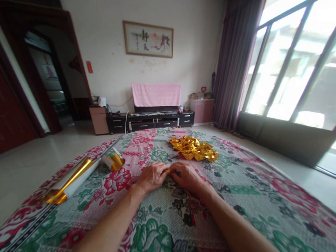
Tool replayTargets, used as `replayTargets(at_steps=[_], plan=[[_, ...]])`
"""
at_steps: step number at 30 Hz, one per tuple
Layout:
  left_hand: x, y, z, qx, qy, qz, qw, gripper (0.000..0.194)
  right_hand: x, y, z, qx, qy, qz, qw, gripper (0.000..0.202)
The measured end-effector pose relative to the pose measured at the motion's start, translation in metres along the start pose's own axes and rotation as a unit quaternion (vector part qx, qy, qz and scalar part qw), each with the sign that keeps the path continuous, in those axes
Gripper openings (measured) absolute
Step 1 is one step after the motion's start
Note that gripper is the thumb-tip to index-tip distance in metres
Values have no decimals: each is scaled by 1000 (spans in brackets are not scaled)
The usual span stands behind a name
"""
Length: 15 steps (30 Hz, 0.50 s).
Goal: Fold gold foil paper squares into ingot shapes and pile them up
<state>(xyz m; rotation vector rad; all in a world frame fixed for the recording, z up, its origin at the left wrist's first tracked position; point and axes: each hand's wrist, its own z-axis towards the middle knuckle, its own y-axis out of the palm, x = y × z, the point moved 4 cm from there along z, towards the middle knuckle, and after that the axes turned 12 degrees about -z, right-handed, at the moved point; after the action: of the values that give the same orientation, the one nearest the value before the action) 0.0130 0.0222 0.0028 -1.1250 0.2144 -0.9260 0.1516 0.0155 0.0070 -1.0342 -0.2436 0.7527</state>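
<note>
Both hands meet over the middle of a flowered cloth (154,237). My left hand (152,177) is closed, its fingertips pinching one end of a small gold piece (168,170). The other end is pinched by my right hand (187,176), also closed. Fingers hide most of this piece. Just beyond the right hand lies a pile of folded gold foil pieces (193,149). To the left rests a long roll of gold and white foil paper (72,180), with a smaller curled foil sheet (114,161) beside its far end.
Beyond the cloth, a low black cabinet (117,123) stands at the wall, with a pink cloth (157,94) draped over something above it. A purple curtain (229,54) and large windows are on the right. Dark red doors are on the left.
</note>
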Motion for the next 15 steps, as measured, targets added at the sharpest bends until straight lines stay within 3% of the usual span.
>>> replayTargets(at_steps=[10,15], plan=[[2,2,0,-31,5,30,999,22,5,0,0,-2,37,10,999,24],[-1,2,1,-26,2,21,999,18,8,5,3,8,58,10,998,18]])
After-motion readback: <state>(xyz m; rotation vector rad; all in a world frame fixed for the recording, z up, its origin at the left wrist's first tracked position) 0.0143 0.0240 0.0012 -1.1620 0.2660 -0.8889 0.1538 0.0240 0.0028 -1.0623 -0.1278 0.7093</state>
